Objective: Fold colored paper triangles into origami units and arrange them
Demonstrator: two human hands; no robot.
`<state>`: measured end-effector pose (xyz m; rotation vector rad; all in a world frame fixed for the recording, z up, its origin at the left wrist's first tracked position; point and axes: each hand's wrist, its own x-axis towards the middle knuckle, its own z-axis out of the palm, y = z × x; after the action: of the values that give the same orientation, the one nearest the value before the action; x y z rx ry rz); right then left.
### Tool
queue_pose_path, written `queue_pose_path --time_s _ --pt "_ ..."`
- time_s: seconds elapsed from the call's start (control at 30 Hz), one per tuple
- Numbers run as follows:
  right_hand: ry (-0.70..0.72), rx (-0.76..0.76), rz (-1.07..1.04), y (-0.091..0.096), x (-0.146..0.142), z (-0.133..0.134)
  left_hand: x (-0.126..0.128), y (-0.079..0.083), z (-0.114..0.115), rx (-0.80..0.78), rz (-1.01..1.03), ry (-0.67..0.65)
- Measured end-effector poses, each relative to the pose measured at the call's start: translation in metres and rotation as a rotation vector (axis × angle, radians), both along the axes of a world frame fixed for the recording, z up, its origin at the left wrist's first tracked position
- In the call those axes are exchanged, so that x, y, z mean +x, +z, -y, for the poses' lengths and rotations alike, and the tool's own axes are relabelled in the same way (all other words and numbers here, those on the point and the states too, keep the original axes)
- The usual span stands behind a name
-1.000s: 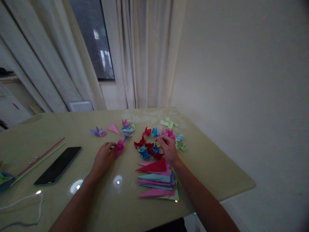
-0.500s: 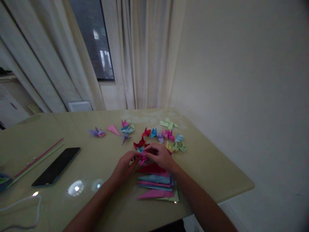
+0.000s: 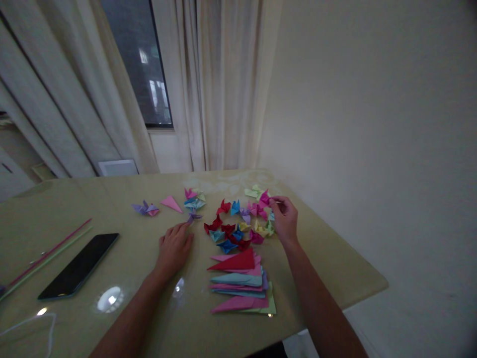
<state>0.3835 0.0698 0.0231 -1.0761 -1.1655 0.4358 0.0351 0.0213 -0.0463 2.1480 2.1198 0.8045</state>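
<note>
My right hand pinches a magenta origami crane just in front of a pale green folded piece at the far right of the group. Palm down on the table, my left hand has its fingers stretched out, the tips close to a purple origami crane; whether they touch it I cannot tell. Between the hands lie several small cranes, among them a red one, a blue one and a yellow one. Nearer me is a stack of folded paper, topped by a red pointed piece.
A black phone lies on the table at left, beside a pink stick and a green one. A white cable is at front left. Farther back are a pink folded triangle and a purple crane.
Both hands have parted from the middle. My right hand has carried the magenta crane away to the far right; my left has let go, moved left and spread flat on the table.
</note>
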Motion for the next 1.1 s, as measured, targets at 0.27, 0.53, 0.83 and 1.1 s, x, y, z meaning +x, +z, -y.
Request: queue_pose_path --time_s 0.27,0.53,0.83,1.1 --pt "-0.489 -0.206 0.168 -0.027 0.080 -0.029 -0.005 0.017 0.004 0.179 0.498 0.024" --pt "-0.475 -0.381 0.301 -0.042 0.084 -0.028 0.002 0.031 0.013 0.232 0.783 -0.016" --pt "-0.059 0.009 0.374 -0.012 -0.005 0.006 0.028 0.025 0.022 0.141 0.899 -0.192" --pt "0.667 0.173 0.550 -0.016 -0.073 0.053 0.044 0.029 0.032 0.085 0.936 -0.203"
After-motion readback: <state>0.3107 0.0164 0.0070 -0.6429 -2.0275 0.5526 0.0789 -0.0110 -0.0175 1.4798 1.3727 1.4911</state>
